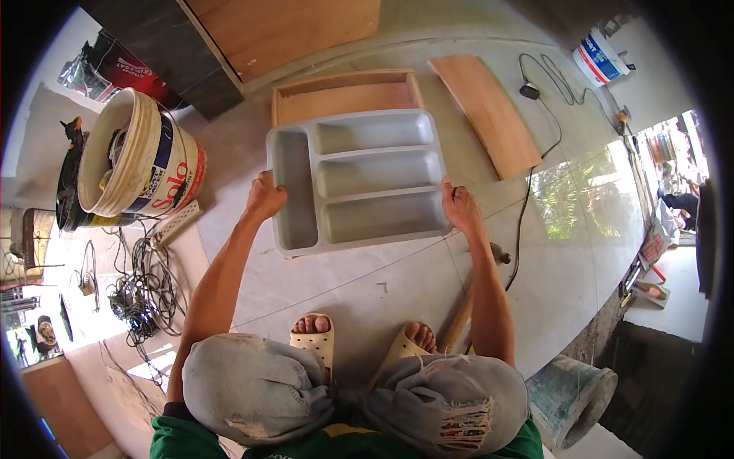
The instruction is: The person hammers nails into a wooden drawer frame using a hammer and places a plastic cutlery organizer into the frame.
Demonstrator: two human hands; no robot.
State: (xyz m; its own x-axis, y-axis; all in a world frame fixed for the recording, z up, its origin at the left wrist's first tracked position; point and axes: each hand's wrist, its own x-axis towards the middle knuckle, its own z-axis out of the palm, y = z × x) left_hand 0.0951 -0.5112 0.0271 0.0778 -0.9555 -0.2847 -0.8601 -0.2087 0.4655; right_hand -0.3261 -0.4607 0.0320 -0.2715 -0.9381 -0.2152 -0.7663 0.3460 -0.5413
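Observation:
A grey plastic cutlery tray (313,183) with several compartments is held level in front of me, one long slot on its left and three wide ones stacked to the right. My left hand (265,196) grips its left rim, fingers curled and thumb over the edge. On the opposite rim, my right hand (460,205) is closed the same way. Just beyond the tray lies a wooden drawer box (348,98); the tray's far edge covers its near part. Whether the tray touches the drawer I cannot tell.
A flat wooden board (489,115) lies right of the drawer, beside a black cable (527,206). White buckets (138,161) stand at the left above tangled cords (145,287). Near my right leg are a hammer (460,321) and a tipped dirty bucket (569,398). Another small bucket (600,57) sits far right.

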